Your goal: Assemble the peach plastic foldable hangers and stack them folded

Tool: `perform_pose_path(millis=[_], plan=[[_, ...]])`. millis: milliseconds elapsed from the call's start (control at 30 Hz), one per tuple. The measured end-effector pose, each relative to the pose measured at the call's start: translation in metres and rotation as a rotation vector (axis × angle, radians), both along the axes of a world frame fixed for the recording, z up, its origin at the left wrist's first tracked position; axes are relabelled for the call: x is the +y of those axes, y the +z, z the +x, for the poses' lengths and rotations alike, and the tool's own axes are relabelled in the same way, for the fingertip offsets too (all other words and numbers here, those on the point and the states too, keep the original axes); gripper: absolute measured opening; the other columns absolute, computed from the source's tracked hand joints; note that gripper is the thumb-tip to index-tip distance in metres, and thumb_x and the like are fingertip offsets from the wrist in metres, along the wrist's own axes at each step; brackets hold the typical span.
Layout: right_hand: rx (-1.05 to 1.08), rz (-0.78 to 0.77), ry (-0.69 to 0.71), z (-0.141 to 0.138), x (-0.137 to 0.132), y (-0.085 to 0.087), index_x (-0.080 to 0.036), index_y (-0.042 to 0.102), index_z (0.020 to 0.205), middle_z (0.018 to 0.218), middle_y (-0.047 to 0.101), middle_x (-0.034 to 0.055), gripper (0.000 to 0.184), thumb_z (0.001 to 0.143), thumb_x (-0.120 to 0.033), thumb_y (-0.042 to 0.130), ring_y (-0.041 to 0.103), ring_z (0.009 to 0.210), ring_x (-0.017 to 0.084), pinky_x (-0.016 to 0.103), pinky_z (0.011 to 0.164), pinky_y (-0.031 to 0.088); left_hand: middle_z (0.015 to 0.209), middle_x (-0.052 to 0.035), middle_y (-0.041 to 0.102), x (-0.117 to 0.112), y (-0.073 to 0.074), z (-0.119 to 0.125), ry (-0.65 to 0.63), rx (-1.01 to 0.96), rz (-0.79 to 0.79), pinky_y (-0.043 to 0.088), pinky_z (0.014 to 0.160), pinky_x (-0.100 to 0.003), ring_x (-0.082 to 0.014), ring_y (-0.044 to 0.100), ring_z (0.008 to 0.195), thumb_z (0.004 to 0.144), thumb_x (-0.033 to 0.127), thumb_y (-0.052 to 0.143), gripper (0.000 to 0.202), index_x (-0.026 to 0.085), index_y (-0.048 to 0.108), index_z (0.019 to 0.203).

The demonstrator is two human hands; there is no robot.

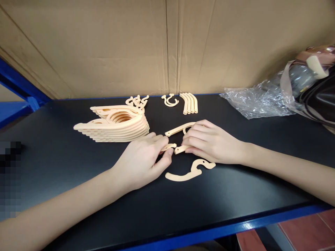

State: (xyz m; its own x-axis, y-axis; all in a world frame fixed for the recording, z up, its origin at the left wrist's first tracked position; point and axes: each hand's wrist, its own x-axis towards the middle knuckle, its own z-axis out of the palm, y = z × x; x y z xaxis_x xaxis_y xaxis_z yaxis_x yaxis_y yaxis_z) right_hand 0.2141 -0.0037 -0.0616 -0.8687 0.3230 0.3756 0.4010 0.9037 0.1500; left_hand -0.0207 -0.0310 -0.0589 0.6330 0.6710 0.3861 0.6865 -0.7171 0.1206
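Observation:
My left hand [142,158] pinches a short cream plastic piece [169,146] between thumb and fingers on the black table [65,167]. My right hand [209,141] rests beside it, fingers curled over the end of another cream piece [181,149]; the two ends almost meet. A curved cream arm [178,129] runs out from under my right fingers. A loose cream curved part with a hole [190,171] lies just in front of both hands.
A stack of assembled cream hanger parts [115,123] sits to the left. At the back lie small hooks [137,101], a curved hook [170,101] and several curved bars [190,103]. Clear plastic wrap [258,101] and a bag [318,90] sit at the right. Cardboard [157,45] stands behind.

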Motion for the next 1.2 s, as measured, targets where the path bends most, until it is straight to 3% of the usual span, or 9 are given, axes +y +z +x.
perform_pose_path(millis=[100, 200, 600, 967, 1200], plan=[[0.025, -0.021, 0.012, 0.0, 0.001, 0.0, -0.014, 0.064, 0.094, 0.089, 0.069, 0.0042, 0.028, 0.104, -0.026, 0.04, 0.058, 0.091, 0.018, 0.034, 0.084, 0.04, 0.06, 0.0024, 0.049, -0.001, 0.002, 0.001, 0.008, 0.065, 0.014, 0.029, 0.048, -0.025, -0.0132, 0.046, 0.052, 0.094, 0.041, 0.051, 0.035, 0.02, 0.043, 0.067], [0.027, -0.02, 0.016, -0.001, 0.0, 0.0, -0.014, 0.064, 0.093, 0.088, 0.069, 0.0041, 0.03, 0.104, -0.027, 0.039, 0.058, 0.089, 0.018, 0.033, 0.083, 0.04, 0.056, 0.0042, 0.045, -0.001, 0.004, 0.001, 0.036, 0.107, 0.029, 0.027, 0.046, -0.023, -0.0117, 0.044, 0.047, 0.093, 0.047, 0.056, 0.042, 0.02, 0.041, 0.064], [0.047, 0.011, 0.041, 0.0, 0.0, -0.001, -0.014, 0.065, 0.091, 0.087, 0.07, 0.0041, 0.028, 0.103, -0.026, 0.042, 0.06, 0.09, 0.018, 0.033, 0.084, 0.041, 0.06, 0.0026, 0.053, 0.002, 0.005, -0.004, -0.068, 0.216, 0.036, 0.03, 0.049, -0.023, -0.0124, 0.049, 0.05, 0.097, 0.04, 0.048, 0.035, 0.02, 0.044, 0.068], [0.082, 0.046, 0.053, -0.004, -0.001, -0.001, -0.013, 0.064, 0.088, 0.081, 0.069, 0.0047, 0.029, 0.103, -0.024, 0.042, 0.06, 0.084, 0.018, 0.032, 0.082, 0.042, 0.06, 0.0016, 0.059, -0.002, 0.01, 0.002, -0.048, 0.295, -0.005, 0.029, 0.044, -0.023, -0.0135, 0.052, 0.045, 0.099, 0.032, 0.044, 0.027, 0.02, 0.044, 0.074], [0.092, 0.038, 0.054, -0.002, 0.0, -0.002, -0.014, 0.065, 0.091, 0.083, 0.07, 0.0047, 0.029, 0.103, -0.026, 0.042, 0.061, 0.085, 0.018, 0.033, 0.081, 0.043, 0.056, 0.0023, 0.057, 0.0, 0.008, -0.002, -0.064, 0.28, 0.007, 0.026, 0.042, -0.021, -0.0125, 0.05, 0.041, 0.104, 0.04, 0.031, 0.037, 0.02, 0.043, 0.075]])
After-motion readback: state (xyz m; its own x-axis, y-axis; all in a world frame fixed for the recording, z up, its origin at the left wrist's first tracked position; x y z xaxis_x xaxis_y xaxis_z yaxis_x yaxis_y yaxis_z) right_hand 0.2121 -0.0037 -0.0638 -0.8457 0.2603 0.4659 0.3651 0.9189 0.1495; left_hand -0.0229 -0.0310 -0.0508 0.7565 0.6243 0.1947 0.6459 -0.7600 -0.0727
